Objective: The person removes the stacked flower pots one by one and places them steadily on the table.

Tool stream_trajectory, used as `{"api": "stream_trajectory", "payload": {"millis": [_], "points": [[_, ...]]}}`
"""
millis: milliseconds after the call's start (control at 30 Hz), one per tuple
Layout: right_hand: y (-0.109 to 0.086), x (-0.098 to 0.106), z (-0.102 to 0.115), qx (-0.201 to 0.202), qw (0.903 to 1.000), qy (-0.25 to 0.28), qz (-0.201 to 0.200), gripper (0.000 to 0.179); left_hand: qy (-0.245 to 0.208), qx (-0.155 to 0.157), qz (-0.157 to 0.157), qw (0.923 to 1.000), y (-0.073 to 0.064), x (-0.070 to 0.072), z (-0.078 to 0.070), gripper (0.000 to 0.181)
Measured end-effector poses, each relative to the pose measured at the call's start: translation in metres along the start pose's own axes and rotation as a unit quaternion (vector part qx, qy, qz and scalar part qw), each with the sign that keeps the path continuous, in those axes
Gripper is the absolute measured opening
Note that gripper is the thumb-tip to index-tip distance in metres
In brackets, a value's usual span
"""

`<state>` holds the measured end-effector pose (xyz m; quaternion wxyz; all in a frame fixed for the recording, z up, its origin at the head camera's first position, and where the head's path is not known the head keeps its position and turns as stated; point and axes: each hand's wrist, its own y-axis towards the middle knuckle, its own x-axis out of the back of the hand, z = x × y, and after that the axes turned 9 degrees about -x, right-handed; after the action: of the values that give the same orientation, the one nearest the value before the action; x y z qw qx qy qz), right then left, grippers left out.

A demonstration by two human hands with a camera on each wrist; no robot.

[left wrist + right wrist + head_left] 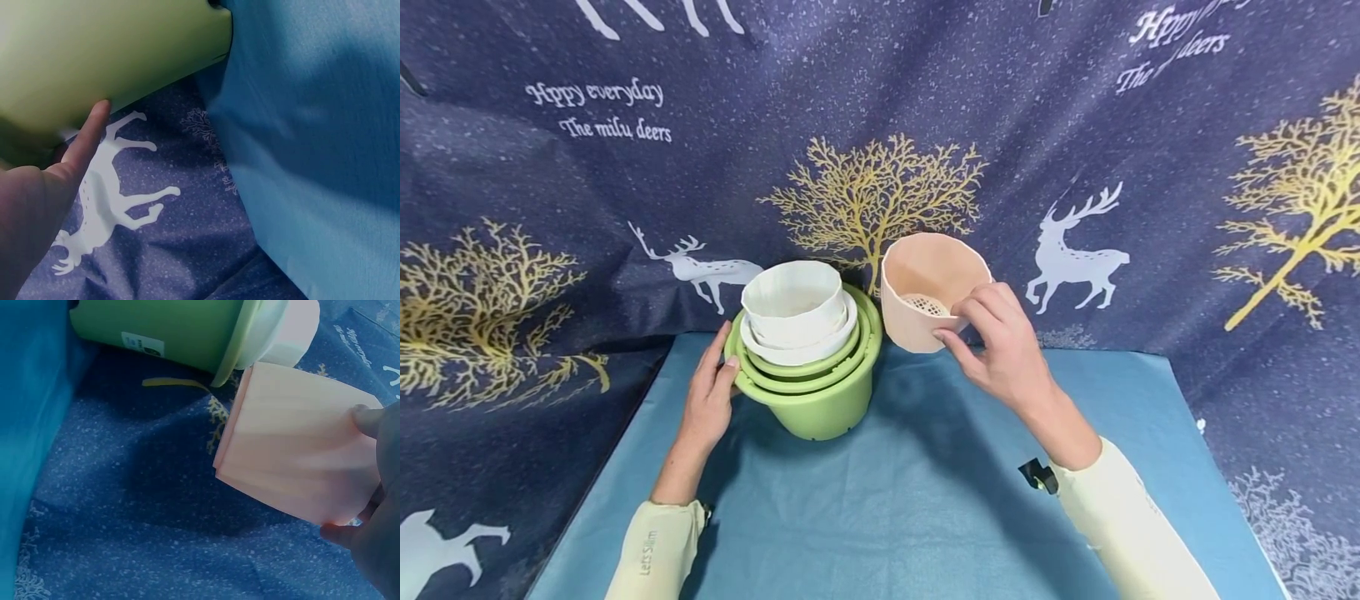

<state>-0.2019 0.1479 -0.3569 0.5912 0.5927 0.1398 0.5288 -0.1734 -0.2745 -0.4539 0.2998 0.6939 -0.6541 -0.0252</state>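
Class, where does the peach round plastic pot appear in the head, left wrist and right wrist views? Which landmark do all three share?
Head: peach round plastic pot, just right of centre.
Left wrist: not in this picture.
Right wrist: right of centre, tilted sideways.
Shared landmark: large green round plastic pot, left of centre in head, upper left in left wrist, top in right wrist.

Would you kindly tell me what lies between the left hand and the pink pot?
In the head view, the stacked green and white pots stand between them.

Navy backdrop [880, 75] (deer-printed), blue tabletop [865, 517]
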Motion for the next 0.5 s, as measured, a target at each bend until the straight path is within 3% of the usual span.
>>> {"api": "stream_trajectory", "payload": {"millis": [500], "points": [[-0.028, -0.009, -0.015, -0.051, 0.9972, -0.017, 0.052, 0.023, 0.005, 0.001, -0.004, 1.0000, 0.000, -0.001, 0.000, 0.056]]}}
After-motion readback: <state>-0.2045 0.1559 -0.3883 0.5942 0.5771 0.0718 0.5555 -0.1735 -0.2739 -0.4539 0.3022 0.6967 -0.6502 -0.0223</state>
